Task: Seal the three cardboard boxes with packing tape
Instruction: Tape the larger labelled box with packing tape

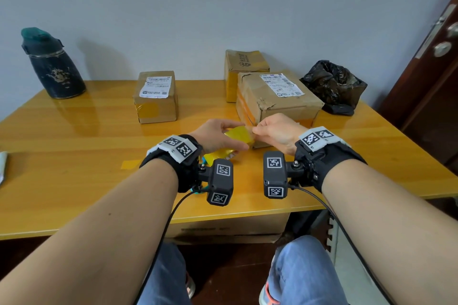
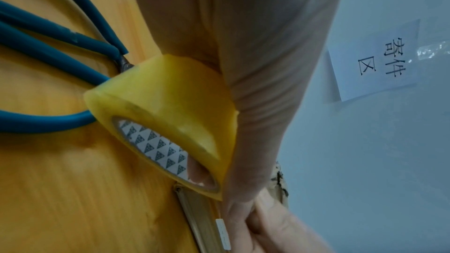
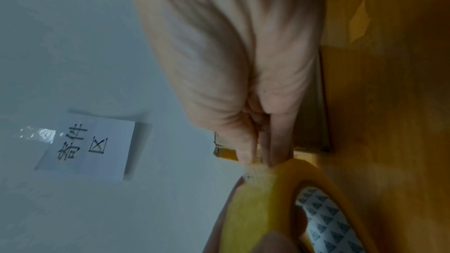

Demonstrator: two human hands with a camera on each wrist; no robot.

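Right now, from the head camera, the left hand (image 1: 218,135) grips the yellow tape roll (image 1: 239,136) just above the table (image 1: 74,146). The right hand (image 1: 277,132) pinches the tape's loose end at the top of the roll. The two hands are close together, in front of the big box (image 1: 277,99). A small box (image 1: 156,96) sits to the left, and a third box (image 1: 245,64) stands behind the big one.

From the left wrist, the tape roll (image 2: 170,118) sits tilted, and a finger pokes through its hole. The hole points down toward the table (image 2: 60,189), slanted. Blue scissors (image 2: 48,49) lie behind it.

From the right wrist, the fingertips (image 3: 246,153) squeeze the thin tape end next to the roll (image 3: 263,203).

To do this well, I think the left hand should hold the roll tight while the right hand pulls the end out slow and straight toward the big box, so the tape does not twist or stick to itself.
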